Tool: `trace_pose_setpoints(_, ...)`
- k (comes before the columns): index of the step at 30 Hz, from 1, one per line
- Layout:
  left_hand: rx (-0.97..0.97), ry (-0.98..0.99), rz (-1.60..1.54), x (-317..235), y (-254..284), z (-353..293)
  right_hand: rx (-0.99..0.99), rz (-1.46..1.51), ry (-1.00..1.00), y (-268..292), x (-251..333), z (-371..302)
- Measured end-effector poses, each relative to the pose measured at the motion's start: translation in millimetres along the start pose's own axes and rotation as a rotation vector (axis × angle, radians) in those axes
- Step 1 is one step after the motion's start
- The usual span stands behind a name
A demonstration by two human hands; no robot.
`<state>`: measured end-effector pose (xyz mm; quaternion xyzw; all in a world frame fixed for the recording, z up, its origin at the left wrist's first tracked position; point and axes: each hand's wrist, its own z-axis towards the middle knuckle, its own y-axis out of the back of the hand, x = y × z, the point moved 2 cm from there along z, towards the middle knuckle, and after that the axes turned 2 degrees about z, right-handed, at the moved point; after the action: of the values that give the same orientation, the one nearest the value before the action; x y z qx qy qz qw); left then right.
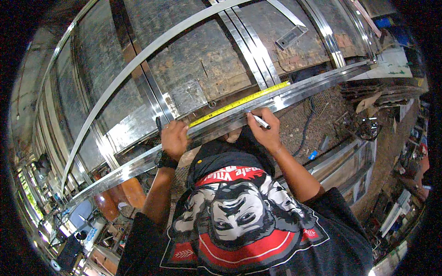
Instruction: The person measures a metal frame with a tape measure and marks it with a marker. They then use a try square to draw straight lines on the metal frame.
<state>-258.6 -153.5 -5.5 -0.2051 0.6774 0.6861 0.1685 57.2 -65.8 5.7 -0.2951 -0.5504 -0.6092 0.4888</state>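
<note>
Your right hand (pixel 267 133) grips the marker (pixel 261 121); its tip is indistinct. Your left hand (pixel 174 140) obscures the left end of the tape (pixel 239 103); its grip cannot be determined. The tape lies along the rail (pixel 322 83), between worn boards (pixel 184 55) and littered floor (pixel 294 131).

The tape (pixel 248 101) has a smooth yellow face with a light sheen, and the rail (pixel 235 115) along its near edge is glossy bare metal. Beyond the tape, shiny metal strips (pixel 252 46) cross matt, scuffed panels (pixel 198 53) of wood-like board. Nearer than the tape, the pen (pixel 263 122) looks smooth plastic and the shirt (pixel 248 221) matt cloth.
</note>
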Motion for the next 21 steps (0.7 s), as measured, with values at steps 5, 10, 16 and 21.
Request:
trace_pose_setpoints(5, 0.0, 0.022, 0.025, 1.8, -3.5, -1.7, 0.029, -0.066, 0.094, -8.3, -3.0, 6.5)
trace_pose_setpoints(10, 0.023, 0.047, 0.044, 3.6, -4.4, -3.4, 0.035, -0.061, 0.117, -11.4, 4.5, 10.1)
trace_pose_setpoints(16, 0.039, 0.048, 0.064, 7.2, -7.6, -4.1, 0.059, -0.093, 0.129, -11.1, 2.5, 10.9)
trace_pose_setpoints(21, 0.034, 0.048, 0.066, 7.9, -8.6, -4.4, 0.06, -0.108, 0.135, -12.3, 1.2, 10.4)
